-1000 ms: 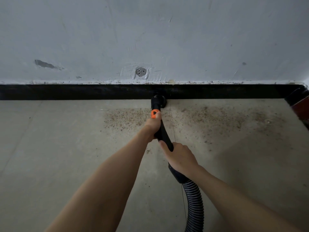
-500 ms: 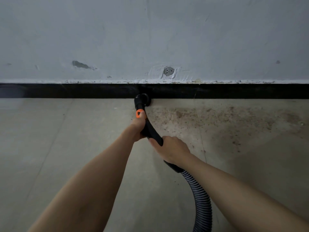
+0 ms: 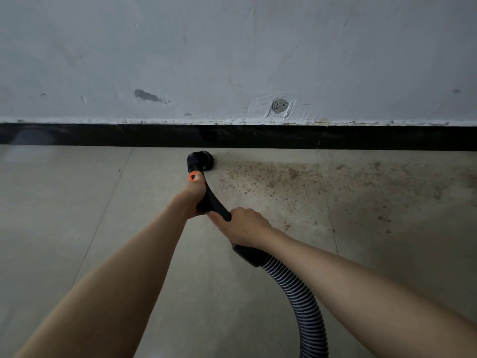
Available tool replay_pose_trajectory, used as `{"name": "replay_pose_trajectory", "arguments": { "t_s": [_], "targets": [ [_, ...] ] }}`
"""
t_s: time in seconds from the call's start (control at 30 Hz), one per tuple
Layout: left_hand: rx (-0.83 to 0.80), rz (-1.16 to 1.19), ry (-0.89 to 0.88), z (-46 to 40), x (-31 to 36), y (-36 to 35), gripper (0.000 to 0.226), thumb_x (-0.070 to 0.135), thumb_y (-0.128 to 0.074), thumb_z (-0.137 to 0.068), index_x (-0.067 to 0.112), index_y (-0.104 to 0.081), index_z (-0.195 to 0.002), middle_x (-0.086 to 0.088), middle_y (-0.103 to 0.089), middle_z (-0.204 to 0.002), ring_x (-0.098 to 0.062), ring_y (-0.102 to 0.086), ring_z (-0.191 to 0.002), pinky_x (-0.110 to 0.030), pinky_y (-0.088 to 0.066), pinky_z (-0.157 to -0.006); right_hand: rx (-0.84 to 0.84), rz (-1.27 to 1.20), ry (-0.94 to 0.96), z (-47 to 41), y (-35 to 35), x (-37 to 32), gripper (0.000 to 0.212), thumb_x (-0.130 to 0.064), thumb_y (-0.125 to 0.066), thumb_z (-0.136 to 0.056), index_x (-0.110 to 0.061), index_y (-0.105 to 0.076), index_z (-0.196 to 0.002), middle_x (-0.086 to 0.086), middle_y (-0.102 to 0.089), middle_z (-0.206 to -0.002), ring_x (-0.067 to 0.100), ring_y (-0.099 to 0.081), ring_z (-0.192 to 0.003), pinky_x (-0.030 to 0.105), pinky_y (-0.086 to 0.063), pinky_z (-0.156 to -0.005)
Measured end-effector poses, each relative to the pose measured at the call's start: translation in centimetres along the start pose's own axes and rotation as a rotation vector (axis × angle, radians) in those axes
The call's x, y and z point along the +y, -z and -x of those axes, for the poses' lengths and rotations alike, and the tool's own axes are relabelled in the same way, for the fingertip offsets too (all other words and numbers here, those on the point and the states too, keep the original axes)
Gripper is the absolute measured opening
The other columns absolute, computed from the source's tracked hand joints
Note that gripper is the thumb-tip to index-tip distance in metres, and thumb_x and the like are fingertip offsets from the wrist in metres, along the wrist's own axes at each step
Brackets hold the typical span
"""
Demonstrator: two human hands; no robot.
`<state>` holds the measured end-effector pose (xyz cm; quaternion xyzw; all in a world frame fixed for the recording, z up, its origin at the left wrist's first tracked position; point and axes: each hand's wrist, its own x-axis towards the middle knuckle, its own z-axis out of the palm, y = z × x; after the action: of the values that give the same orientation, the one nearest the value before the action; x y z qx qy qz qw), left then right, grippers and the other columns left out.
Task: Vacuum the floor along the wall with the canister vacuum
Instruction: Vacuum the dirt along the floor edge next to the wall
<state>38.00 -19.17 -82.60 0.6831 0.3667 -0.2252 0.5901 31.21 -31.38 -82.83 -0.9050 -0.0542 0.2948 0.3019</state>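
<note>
By black skirting: nozzle on floor; left hand, right hand both grasping wand.

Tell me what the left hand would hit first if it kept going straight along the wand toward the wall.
The left hand would likely first meet the round black nozzle on the floor, with the black baseboard just beyond; the depth between them is unclear.

- Left hand and right hand grip the black vacuum tube.
- The nozzle sits on the floor by the black baseboard.
- Brown dirt lies right of it.
- The ribbed hose trails back.
</note>
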Motion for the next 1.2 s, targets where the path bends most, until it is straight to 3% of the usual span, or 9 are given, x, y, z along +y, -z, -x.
{"name": "replay_pose_trajectory", "arguments": {
  "t_s": [0.27,0.4,0.57,0.77,0.93,1.07,1.2],
  "targets": [
    [-0.046,-0.057,-0.032,1.0,0.0,-0.6,0.039,0.042,-0.027,-0.101,0.008,-0.039,-0.115,-0.011,-0.051,-0.087,-0.024,-0.053,-0.074,-0.034,-0.045,-0.053,-0.085,-0.205,-0.033,1.0,1.2,0.9,0.058,-0.065,-0.039,-0.093,-0.015,-0.051,-0.067,0.005,-0.063,-0.072,0.021,-0.061,-0.069,0.031,-0.048,-0.069],
    [-0.071,-0.080,-0.027,1.4,0.1,-1.4,0.041,0.042,-0.028,-0.101,0.005,-0.041,-0.114,-0.011,-0.051,-0.088,-0.024,-0.053,-0.075,-0.034,-0.046,-0.055,-0.138,-0.298,-0.056,1.8,1.7,1.4,0.058,-0.064,-0.039,-0.094,-0.012,-0.054,-0.074,0.015,-0.069,-0.090,0.033,-0.069,-0.091,0.041,-0.054,-0.091],
    [-0.093,-0.109,-0.024,2.0,0.2,-2.8,0.041,0.042,-0.028,-0.101,0.005,-0.040,-0.113,-0.013,-0.052,-0.088,-0.025,-0.055,-0.076,-0.035,-0.048,-0.058,-0.078,-0.236,-0.054,2.4,2.0,2.1,0.060,-0.065,-0.034,-0.095,-0.014,-0.051,-0.067,0.005,-0.060,-0.070,0.020,-0.057,-0.064,0.033,-0.047,-0.068],
    [-0.119,-0.148,-0.040,2.7,0.2,-4.7,0.042,0.042,-0.026,-0.101,0.004,-0.039,-0.114,-0.012,-0.051,-0.085,-0.023,-0.054,-0.073,-0.036,-0.049,-0.069,-0.051,-0.275,-0.071,3.3,2.4,3.7,0.064,-0.066,-0.032,-0.095,-0.013,-0.052,-0.063,0.005,-0.062,-0.070,0.017,-0.054,-0.059,0.033,-0.046,-0.069],
    [-0.154,-0.167,-0.060,3.4,0.1,-6.8,0.039,0.040,-0.026,-0.101,0.007,-0.039,-0.116,-0.010,-0.049,-0.085,-0.022,-0.053,-0.072,-0.036,-0.050,-0.066,-0.028,-0.311,-0.101,4.4,3.1,5.2,0.061,-0.066,-0.033,-0.094,-0.015,-0.050,-0.066,0.005,-0.061,-0.071,0.019,-0.057,-0.064,0.034,-0.049,-0.072],
    [-0.175,-0.180,-0.065,3.7,0.1,-8.5,0.042,0.043,-0.025,-0.101,0.007,-0.039,-0.116,-0.011,-0.049,-0.089,-0.025,-0.054,-0.084,-0.039,-0.051,-0.079,-0.029,-0.364,-0.144,5.2,3.5,6.5,0.059,-0.066,-0.033,-0.094,-0.016,-0.049,-0.068,0.006,-0.063,-0.075,0.018,-0.058,-0.066,0.033,-0.050,-0.076],
    [-0.196,-0.235,-0.083,4.1,0.2,-10.7,0.041,0.044,-0.025,-0.100,0.007,-0.040,-0.111,-0.012,-0.051,-0.092,-0.028,-0.055,-0.092,-0.039,-0.051,-0.082,-0.014,-0.451,-0.198,6.0,3.9,7.9,0.059,-0.064,-0.035,-0.094,-0.012,-0.056,-0.079,0.012,-0.068,-0.084,0.027,-0.066,-0.079,0.039,-0.054,-0.085]
  ]
}}
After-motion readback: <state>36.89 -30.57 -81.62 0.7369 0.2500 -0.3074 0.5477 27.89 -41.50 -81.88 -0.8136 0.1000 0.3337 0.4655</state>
